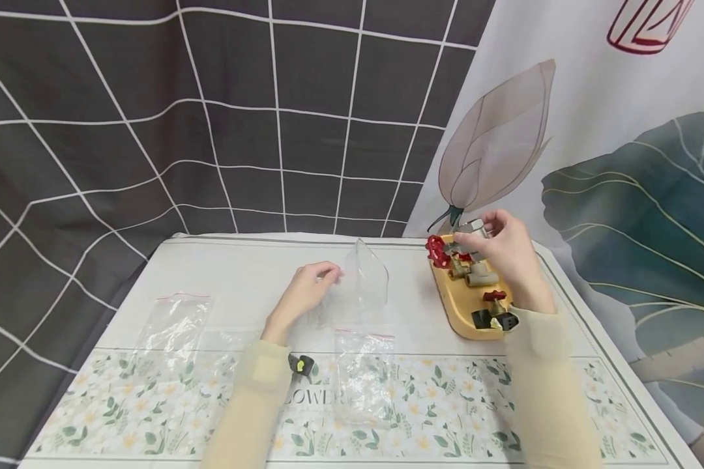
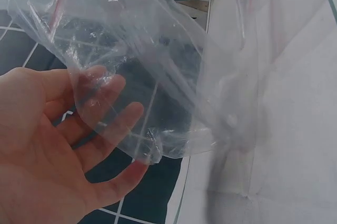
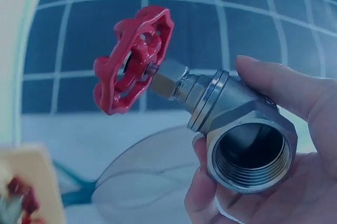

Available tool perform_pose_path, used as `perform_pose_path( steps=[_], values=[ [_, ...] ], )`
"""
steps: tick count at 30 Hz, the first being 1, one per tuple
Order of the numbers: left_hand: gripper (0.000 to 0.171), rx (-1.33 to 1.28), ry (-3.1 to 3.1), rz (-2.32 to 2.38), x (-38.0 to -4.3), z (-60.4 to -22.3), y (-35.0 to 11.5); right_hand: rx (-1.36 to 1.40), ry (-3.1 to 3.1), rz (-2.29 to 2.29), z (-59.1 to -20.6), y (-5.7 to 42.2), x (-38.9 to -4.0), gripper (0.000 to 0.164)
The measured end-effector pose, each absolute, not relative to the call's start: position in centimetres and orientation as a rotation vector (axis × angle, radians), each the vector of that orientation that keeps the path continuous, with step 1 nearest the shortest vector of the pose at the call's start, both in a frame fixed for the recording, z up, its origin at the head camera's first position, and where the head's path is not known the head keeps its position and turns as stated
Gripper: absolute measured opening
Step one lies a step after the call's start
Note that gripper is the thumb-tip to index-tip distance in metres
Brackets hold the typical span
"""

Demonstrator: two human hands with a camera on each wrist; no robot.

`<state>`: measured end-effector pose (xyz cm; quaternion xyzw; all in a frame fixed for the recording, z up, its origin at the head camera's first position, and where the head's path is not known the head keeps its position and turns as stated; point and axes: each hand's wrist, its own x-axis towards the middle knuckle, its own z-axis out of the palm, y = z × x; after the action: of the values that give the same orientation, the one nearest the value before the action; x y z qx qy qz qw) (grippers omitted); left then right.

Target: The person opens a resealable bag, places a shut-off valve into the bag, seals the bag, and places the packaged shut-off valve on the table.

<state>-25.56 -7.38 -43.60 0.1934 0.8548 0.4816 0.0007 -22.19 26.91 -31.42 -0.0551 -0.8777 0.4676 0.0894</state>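
My left hand (image 1: 306,286) pinches the edge of a clear plastic bag (image 1: 365,277) that stands up off the table; up close in the left wrist view, the crinkled bag (image 2: 158,61) covers part of the fingers. Over on the right, my right hand (image 1: 507,251) grips a silver metal valve (image 3: 242,124) by its body, thumb on one side and fingers on the other. The valve has a red handwheel (image 3: 134,61) and a threaded round opening facing the right wrist camera. It is held above the far end of a yellow tray (image 1: 454,312).
In the tray lie brass fittings (image 1: 481,277) and a smaller valve with a red handle (image 1: 495,296). Flat zip bags lie on the table, one at the left (image 1: 176,322) and one at the front middle (image 1: 365,378). A dark grid curtain (image 1: 229,130) hangs behind the table.
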Motion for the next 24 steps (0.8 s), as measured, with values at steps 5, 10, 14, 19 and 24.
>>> perform_pose_path(
  steps=[5, 10, 14, 19, 24],
  values=[
    [0.024, 0.594, 2.687, 1.512, -25.6, -43.8, -7.2, -0.083, -2.498, 1.421, -30.9, 24.7, -21.0, 0.055],
    [0.024, 0.588, 2.687, 1.516, -25.4, -43.8, -7.1, 0.009, -2.395, 1.487, -31.1, 22.6, -20.2, 0.05],
    [0.023, 0.604, 2.68, 1.538, -25.3, -43.7, -6.9, -0.002, -2.352, 1.558, -31.4, 21.3, -19.8, 0.051],
    [0.025, 0.642, 2.678, 1.55, -25.4, -43.6, -6.8, -0.03, -2.328, 1.61, -31.6, 19.9, -20.0, 0.054],
    [0.025, 0.641, 2.691, 1.561, -25.2, -43.1, -6.7, -0.034, -2.343, 1.596, -31.9, 19.0, -20.5, 0.053]
  ],
)
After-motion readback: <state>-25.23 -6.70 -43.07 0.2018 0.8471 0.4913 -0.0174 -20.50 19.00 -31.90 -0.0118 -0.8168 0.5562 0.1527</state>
